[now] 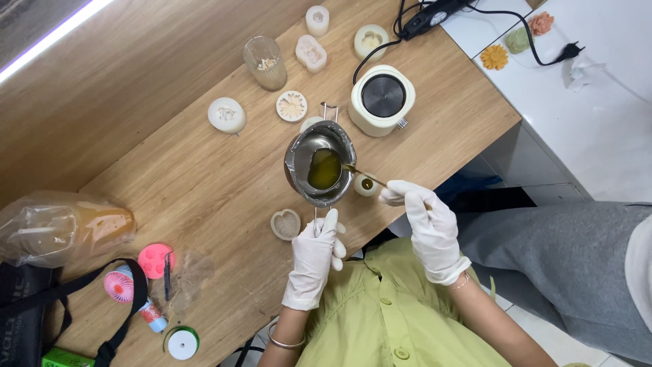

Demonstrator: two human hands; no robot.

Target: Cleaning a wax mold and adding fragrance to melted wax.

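Overhead view of a wooden bench where a person in white gloves works with a small steel melting pot. The pot holds a pool of olive-yellow liquid and stands near the bench's front edge. Left hand: fingers closed around the pot's thin handle, which points toward the person. Right hand: fingertips pinching the end of a slim gold-coloured spoon, whose far end reaches over the pot's rim to the liquid.

Directly under the spoon's shaft, just beside the pot, sits a small round mould with a dark centre. A heart-shaped mould lies near the left hand. A cream-coloured electric heater with a dark round plate stands just behind the pot, its black cable running off toward the bench's rear. Further moulds and a ribbed glass lie well apart, behind and to the left.

Risks, as judged from this arrangement: the pot is steadied only by the one hand on a thin handle, so a twist of the wrist could tip liquid over the rim onto the bench or toward the person's lap. Drips from the spoon could miss the small round mould, its opening being narrow. The liquid, if hot, could soak through thin gloves. The pot's closeness to the bench edge leaves little margin if it slides.
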